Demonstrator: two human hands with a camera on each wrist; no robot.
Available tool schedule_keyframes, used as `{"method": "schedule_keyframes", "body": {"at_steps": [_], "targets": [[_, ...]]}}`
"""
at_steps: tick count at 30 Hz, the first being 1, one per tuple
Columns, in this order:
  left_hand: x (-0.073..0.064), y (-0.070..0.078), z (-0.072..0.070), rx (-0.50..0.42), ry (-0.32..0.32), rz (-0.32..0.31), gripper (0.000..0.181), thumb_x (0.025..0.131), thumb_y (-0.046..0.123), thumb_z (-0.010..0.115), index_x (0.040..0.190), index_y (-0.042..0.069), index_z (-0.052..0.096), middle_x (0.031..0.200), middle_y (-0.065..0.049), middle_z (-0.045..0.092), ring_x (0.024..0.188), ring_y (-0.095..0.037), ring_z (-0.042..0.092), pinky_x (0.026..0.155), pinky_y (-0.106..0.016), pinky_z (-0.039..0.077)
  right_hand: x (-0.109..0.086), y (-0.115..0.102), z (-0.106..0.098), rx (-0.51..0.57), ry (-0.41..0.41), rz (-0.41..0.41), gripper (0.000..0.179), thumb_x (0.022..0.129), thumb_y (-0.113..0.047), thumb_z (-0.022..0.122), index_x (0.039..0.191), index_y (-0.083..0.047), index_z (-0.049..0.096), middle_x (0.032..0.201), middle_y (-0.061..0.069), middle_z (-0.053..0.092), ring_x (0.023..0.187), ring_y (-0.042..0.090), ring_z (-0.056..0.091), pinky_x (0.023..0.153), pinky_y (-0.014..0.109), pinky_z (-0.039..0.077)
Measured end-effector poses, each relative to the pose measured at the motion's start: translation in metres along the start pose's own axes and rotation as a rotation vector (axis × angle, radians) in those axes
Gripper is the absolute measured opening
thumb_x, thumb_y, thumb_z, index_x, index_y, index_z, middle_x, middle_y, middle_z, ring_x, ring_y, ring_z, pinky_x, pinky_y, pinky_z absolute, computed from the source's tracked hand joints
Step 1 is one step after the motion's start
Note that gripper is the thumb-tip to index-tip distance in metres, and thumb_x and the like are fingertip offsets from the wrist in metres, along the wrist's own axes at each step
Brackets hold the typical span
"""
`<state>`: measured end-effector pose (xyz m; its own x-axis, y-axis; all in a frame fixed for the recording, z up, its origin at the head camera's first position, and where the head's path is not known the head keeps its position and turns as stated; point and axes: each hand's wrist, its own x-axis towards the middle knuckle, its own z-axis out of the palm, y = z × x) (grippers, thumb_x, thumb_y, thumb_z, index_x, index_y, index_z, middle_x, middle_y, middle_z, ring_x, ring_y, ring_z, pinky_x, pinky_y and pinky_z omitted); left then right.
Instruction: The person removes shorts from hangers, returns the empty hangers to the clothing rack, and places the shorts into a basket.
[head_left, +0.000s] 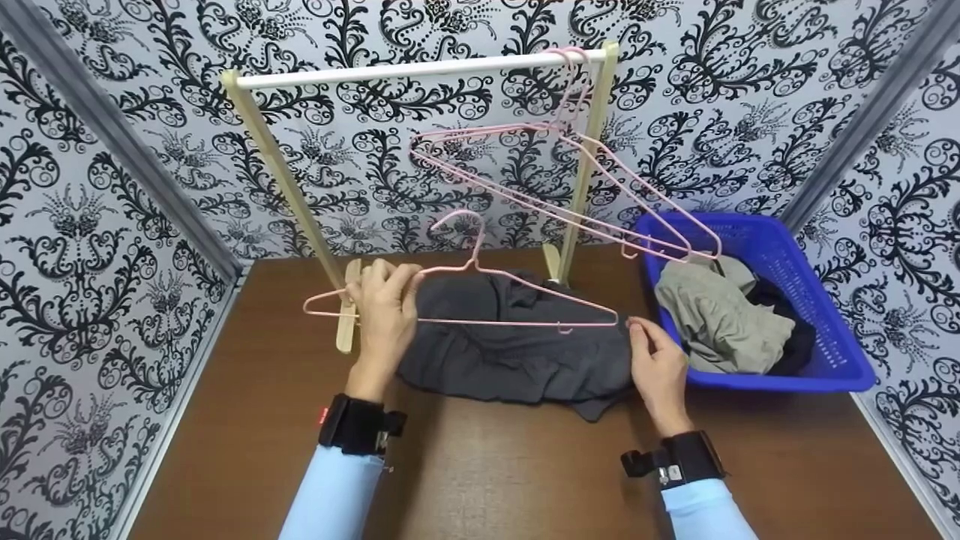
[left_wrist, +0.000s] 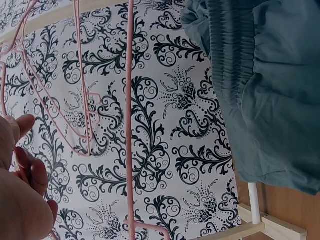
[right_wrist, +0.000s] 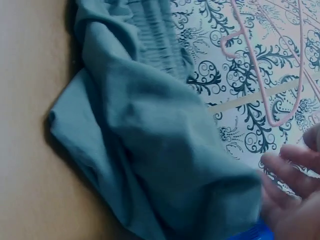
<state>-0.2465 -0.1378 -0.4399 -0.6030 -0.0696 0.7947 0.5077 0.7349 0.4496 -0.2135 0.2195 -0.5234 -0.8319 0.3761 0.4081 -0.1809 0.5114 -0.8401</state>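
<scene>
My left hand grips the left shoulder of a pink clothes hanger, holding it up with its hook pointing upward. Close to the hanger's right end is my right hand; its fingers are loosely bent and apart from the hanger. Beneath the hanger, a dark grey garment lies on the table. The left wrist view shows the garment's gathered elastic waistband. Whether the right hand touches the garment's edge, I cannot tell.
Behind stands a wooden rack with a white rod; two pink hangers hang at its right end. To the right, a blue basket holds a beige cloth and dark cloth. Patterned panels enclose the brown table.
</scene>
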Motion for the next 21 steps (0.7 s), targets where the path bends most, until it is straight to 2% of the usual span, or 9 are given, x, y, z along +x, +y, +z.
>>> {"method": "schedule_keyframes", "body": {"at_steps": [2, 5, 9, 16, 21], "targets": [[-0.001, 0.001, 0.001, 0.0, -0.011, 0.012, 0.006, 0.093, 0.012, 0.07, 0.092, 0.006, 0.072, 0.079, -0.01, 0.048, 0.078, -0.033, 0.047, 0.086, -0.059, 0.029, 0.002, -0.001, 0.0, 0.087, -0.016, -0.015, 0.021, 0.102, -0.006, 0.062, 0.115, 0.005, 0.075, 0.11, 0.019, 0.076, 0.094, 0.013, 0.072, 0.083, 0.011, 0.047], [-0.001, 0.002, 0.004, -0.006, -0.021, 0.023, 0.007, 0.094, 0.013, 0.07, 0.092, 0.007, 0.073, 0.079, -0.01, 0.048, 0.078, -0.033, 0.046, 0.088, -0.059, 0.029, 0.005, -0.003, -0.001, 0.233, -0.068, -0.019, 0.024, 0.103, -0.003, 0.06, 0.12, 0.009, 0.072, 0.114, 0.024, 0.074, 0.087, -0.002, 0.069, 0.079, 0.012, 0.053], [-0.002, 0.004, 0.007, -0.015, -0.033, 0.025, 0.011, 0.095, 0.017, 0.069, 0.093, 0.007, 0.073, 0.079, -0.01, 0.048, 0.079, -0.032, 0.046, 0.09, -0.058, 0.029, 0.006, -0.004, -0.003, 0.339, -0.155, 0.007, 0.029, 0.105, -0.003, 0.056, 0.127, 0.014, 0.065, 0.121, 0.032, 0.069, 0.088, -0.003, 0.07, 0.079, 0.021, 0.058], [-0.003, 0.005, 0.013, -0.034, -0.035, 0.047, 0.007, 0.093, 0.014, 0.071, 0.094, 0.007, 0.073, 0.079, -0.009, 0.049, 0.078, -0.032, 0.047, 0.089, -0.057, 0.03, 0.005, -0.004, -0.003, 0.381, -0.264, 0.051, 0.032, 0.108, -0.006, 0.05, 0.128, 0.016, 0.061, 0.124, 0.035, 0.066, 0.089, 0.006, 0.074, 0.077, 0.025, 0.06], [-0.004, 0.008, 0.015, -0.045, -0.049, 0.046, 0.013, 0.097, 0.018, 0.068, 0.094, 0.007, 0.073, 0.079, -0.009, 0.05, 0.079, -0.031, 0.048, 0.089, -0.055, 0.031, 0.003, -0.003, -0.004, 0.388, -0.308, 0.04, 0.029, 0.107, -0.006, 0.052, 0.124, 0.014, 0.065, 0.115, 0.033, 0.07, 0.087, 0.01, 0.075, 0.073, 0.024, 0.06]]}}
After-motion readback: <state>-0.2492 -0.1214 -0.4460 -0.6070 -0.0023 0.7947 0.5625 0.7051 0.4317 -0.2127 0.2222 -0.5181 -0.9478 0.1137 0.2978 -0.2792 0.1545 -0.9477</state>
